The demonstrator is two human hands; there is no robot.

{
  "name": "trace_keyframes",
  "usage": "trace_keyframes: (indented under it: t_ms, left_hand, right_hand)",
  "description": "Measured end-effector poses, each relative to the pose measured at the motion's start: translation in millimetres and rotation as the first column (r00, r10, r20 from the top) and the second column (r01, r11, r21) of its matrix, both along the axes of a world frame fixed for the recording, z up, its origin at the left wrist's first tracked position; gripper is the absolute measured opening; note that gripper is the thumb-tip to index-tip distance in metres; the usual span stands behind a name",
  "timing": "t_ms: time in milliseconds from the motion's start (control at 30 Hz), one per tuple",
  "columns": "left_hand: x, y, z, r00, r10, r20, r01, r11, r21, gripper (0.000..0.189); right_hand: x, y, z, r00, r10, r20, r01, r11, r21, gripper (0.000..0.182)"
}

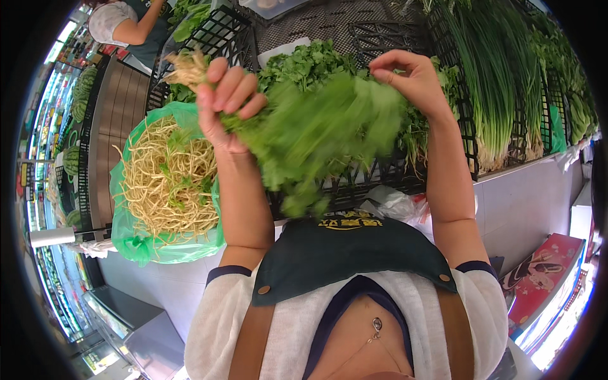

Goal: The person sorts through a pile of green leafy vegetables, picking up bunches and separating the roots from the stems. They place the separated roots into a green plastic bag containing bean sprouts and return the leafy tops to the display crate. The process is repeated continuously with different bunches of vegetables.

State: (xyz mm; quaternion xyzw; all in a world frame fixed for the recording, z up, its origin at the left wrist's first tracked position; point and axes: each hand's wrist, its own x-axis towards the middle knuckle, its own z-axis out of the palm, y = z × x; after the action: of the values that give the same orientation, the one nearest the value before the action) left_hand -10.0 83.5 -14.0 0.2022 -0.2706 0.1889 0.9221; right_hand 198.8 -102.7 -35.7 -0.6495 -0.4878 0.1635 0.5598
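My left hand [232,97] is closed around the stems of a bunch of coriander [327,123]. Its pale roots [187,69] stick out past my thumb, while the leafy end is blurred and spreads rightward. Beyond the leaf tips, my right hand [411,78] is raised with curled fingers. Its thumb and fingertips are slightly apart, and I see nothing between them. More coriander [308,61] lies in the black plastic crate behind the bunch. Left of my left forearm, a green plastic bag [166,254] holds a heap of thin pale roots or stems [166,185] with a few green leaves.
Spring onions [494,95] stand in a crate on the right. Black mesh crates [389,40] sit at the back. Clear plastic wrapping [394,202] lies against the front edge by my apron. Another person [123,26] is at the upper left, near watermelons [80,107].
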Motion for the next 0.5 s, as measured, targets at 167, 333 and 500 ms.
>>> trace_keyframes:
  t_ms: [167,333,500]
  left_hand:
    - [-5.7,20.0,-1.6,0.961,-0.206,0.185,0.161,0.959,0.234,0.014]
    - [-3.5,6.1,-3.1,0.991,-0.124,0.043,0.103,0.938,0.330,0.020]
    - [-4.1,2.0,-2.3,0.996,-0.080,-0.049,0.092,0.919,0.384,0.025]
  right_hand:
    - [-13.9,8.1,-17.1,0.939,0.260,0.225,-0.138,0.884,-0.447,0.012]
    - [-13.8,7.0,-34.7,0.822,0.260,0.506,0.161,0.746,-0.646,0.018]
    - [-14.6,9.1,-33.8,0.807,0.300,0.509,0.218,0.650,-0.728,0.014]
